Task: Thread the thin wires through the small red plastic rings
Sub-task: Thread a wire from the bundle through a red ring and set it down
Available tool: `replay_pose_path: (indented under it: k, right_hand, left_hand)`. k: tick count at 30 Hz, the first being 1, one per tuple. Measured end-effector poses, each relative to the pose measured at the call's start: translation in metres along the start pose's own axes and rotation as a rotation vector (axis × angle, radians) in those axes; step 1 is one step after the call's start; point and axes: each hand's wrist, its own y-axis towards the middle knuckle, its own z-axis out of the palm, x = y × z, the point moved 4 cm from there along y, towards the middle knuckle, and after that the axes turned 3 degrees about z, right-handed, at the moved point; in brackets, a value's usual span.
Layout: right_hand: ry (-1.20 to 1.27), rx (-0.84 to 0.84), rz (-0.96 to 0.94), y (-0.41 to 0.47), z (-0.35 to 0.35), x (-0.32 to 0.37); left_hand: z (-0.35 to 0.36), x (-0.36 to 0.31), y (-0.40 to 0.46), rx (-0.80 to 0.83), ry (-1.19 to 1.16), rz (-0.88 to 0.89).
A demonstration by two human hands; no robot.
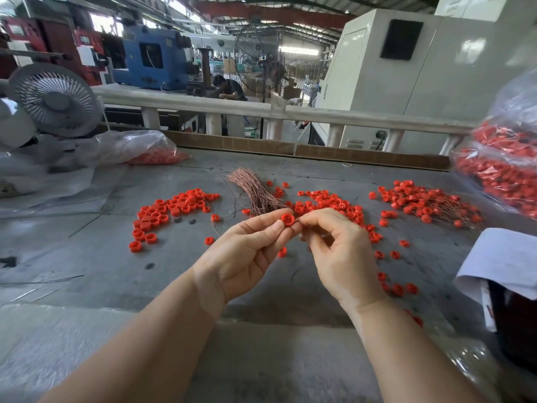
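Small red plastic ring (288, 219) pinched up above the grey table (110, 257) in left hand (247, 254) fingertips, right hand (338, 251) pinching at its side, thin wire too fine to see: best held still, hole turned toward the wire, poked slowly.

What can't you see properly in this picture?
All in the head view:
- Wire at the ring: too thin to tell if it is through; the fingertips of the left hand and right hand cover it.
- Bag at the right: cut off by the edge.
- Bag at the left: cloudy plastic blurs the rings inside.
- Dark box: paper covers its top and the edge cuts it off.
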Motion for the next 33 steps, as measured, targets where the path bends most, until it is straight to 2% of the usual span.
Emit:
replay_pose_path:
  k: [5, 11, 15, 22, 26, 30, 33]
  right_hand:
    - [-0.01, 0.005, -0.011, 0.0, 0.002, 0.0]
    - [0.114, 0.103, 0.177, 0.0, 0.006, -0.006]
    - [0.303, 0.094, 0.29, 0.0, 0.006, -0.008]
    - [0.375, 0.173, 0.362, -0.002, 0.011, -0.009]
    - [0.189, 0.155, 0.35, -0.002, 0.009, -0.012]
    - [-0.143, 0.017, 0.34, -0.001, -0.002, -0.019]
    - [-0.457, -0.062, 0.429, -0.002, -0.013, -0.028]
  left_hand:
    - [-0.003, -0.002, 0.001, -0.014, -0.032, 0.032]
    - [-0.004, -0.003, 0.003, -0.024, -0.06, 0.067]
    - [-0.004, -0.003, 0.003, -0.011, -0.064, 0.061]
    - [-0.003, -0.001, 0.003, 0.004, 0.003, 0.042]
    - [-0.005, -0.001, 0.004, -0.052, 0.021, 0.051]
    - [-0.011, 0.001, 0.006, -0.127, 0.034, 0.051]
    - [-0.014, 0.001, 0.007, -0.147, 0.044, 0.056]
